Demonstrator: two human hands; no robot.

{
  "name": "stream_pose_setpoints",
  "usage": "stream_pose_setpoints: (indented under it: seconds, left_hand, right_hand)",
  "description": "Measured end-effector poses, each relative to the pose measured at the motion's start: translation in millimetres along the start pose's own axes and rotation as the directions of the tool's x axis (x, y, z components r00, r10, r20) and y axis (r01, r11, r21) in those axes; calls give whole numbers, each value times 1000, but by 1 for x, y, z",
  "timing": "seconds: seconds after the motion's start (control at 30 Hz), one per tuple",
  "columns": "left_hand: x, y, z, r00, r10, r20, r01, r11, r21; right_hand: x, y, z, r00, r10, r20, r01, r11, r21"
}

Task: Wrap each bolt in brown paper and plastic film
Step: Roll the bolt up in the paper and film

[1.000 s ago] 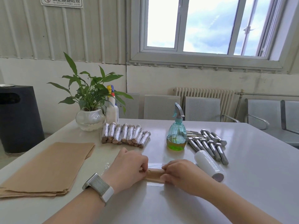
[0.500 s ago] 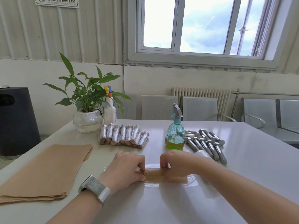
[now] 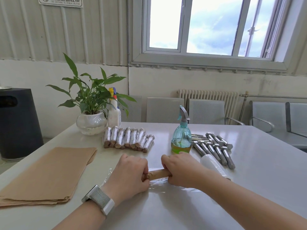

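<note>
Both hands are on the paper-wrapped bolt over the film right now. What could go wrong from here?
The plastic film looks wrinkled beside the left hand, so it may bunch rather than roll smooth. The right hand works close to the film roll and spray bottle; a wide movement might knock either. The paper-wrapped bolt shows a loose end that could unfold.

Table [image 3: 249, 188]: glossy, smooth, pale. Paper stack [image 3: 48, 173]: matt brown kraft. Bare bolts [image 3: 216, 146]: shiny grey metal. Wrapped bolts [image 3: 127, 138]: glinting film over brown paper. Spray bottle [image 3: 181, 138]: translucent teal plastic.
</note>
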State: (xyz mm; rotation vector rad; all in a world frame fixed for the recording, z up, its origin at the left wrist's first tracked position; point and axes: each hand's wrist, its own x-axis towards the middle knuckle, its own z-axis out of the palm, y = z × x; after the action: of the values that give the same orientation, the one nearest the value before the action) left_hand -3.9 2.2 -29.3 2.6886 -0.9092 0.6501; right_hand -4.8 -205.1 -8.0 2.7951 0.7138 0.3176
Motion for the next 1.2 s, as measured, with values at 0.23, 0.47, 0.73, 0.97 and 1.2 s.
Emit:
stream_pose_setpoints:
  seconds: [0.23, 0.47, 0.73, 0.97, 1.2]
  left_hand:
    - [-1, 4, -1, 996, 57, -63, -54, 998, 45]
    - [4, 2, 1, 998, 62, -21, -60, 997, 55]
    - [-1, -6, 0, 998, 38, 42, -34, 996, -77]
    - [-8, -13, -16, 978, -57, -199, 2, 964, -267]
    - [-8, -6, -7, 971, -240, 2, 230, 930, -287]
  right_hand:
    - [-8, 10, 9, 997, -25, -72, 34, 991, 126]
    - [-30, 15, 31, 986, 59, -157, 3, 931, 364]
    - [-40, 3, 44, 952, 170, -254, -39, 891, 452]
    - [-39, 2, 45, 943, 221, -250, -67, 859, 508]
    - [-40, 1, 45, 935, 240, -263, -69, 847, 527]
